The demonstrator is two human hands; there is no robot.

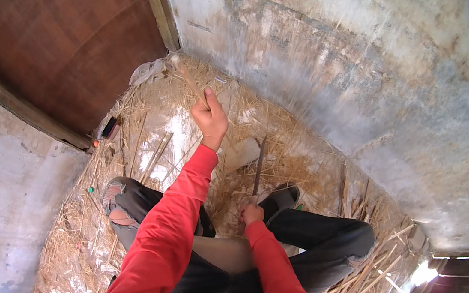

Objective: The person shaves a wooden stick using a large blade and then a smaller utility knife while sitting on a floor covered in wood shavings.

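My left hand reaches forward over the straw, closed with the thumb along a thin tan stick. The stick slants up and to the left, its far end blurred near the wall corner. Between my bent legs, my right hand is closed low down, beside my dark shoe. Just beyond its fingers a narrow dark bar points away from me. Whether the hand grips this bar or something else is hidden. A flat pale block lies to the left of the bar.
Loose straw covers the floor. A worn plaster wall closes off the far right, and a brown panel the far left. Cut stalks are heaped by my right knee. A crumpled pale bag lies at the corner.
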